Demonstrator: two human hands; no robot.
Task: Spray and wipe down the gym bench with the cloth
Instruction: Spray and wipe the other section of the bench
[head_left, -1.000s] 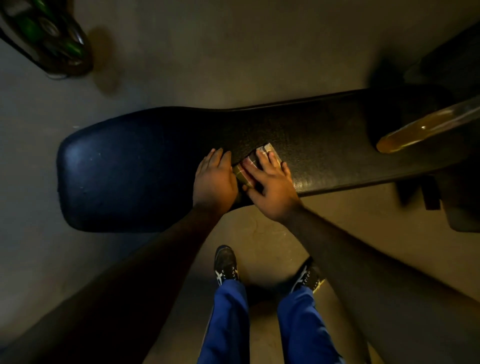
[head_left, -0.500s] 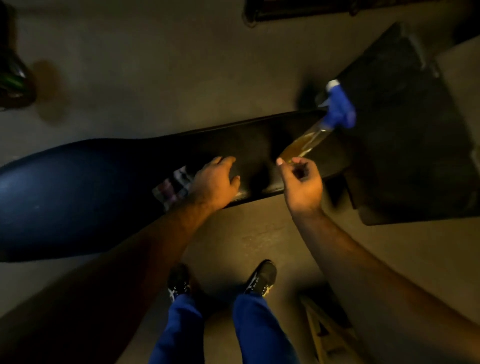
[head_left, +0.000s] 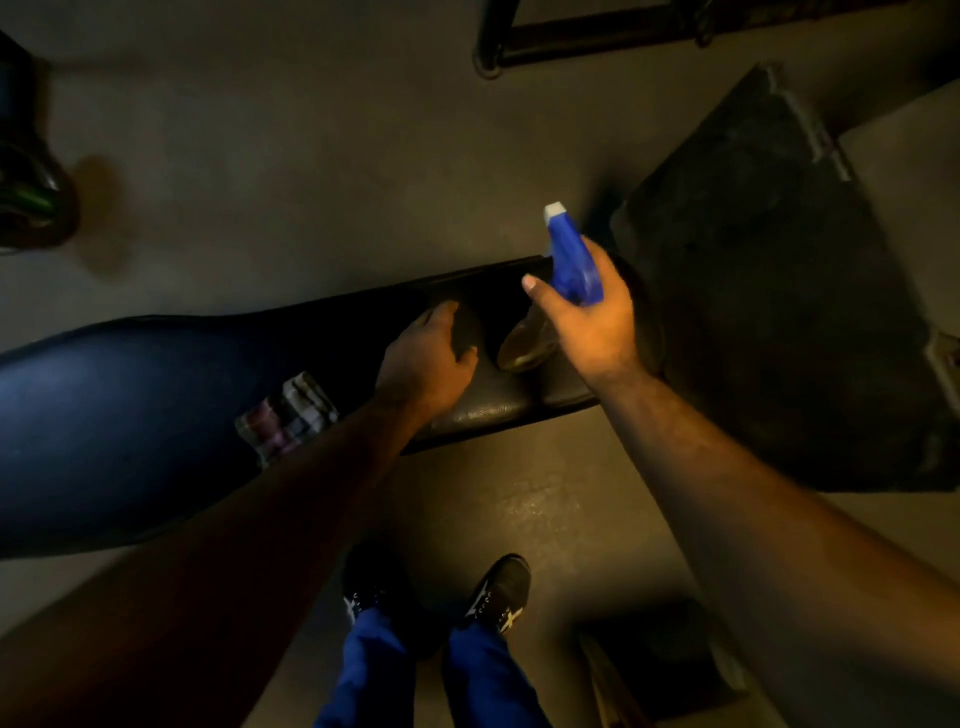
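Note:
A dark padded gym bench runs across the view from left to right. A folded checked cloth lies on its near side, partly hidden under my left forearm. My left hand rests on the bench to the right of the cloth, fingers curled, holding nothing. My right hand is wrapped around the neck of a spray bottle with a blue trigger head and yellowish liquid, held above the bench's right end, nozzle pointing away from me.
A dark angled pad stands to the right of the bench. A metal frame bar crosses the floor at the top. A dark object sits at far left. My shoes stand on the floor below the bench; a wooden piece lies near them.
My right hand left the cloth, reached right and picked up the spray bottle. My left hand slid right off the cloth, which now lies alone on the bench.

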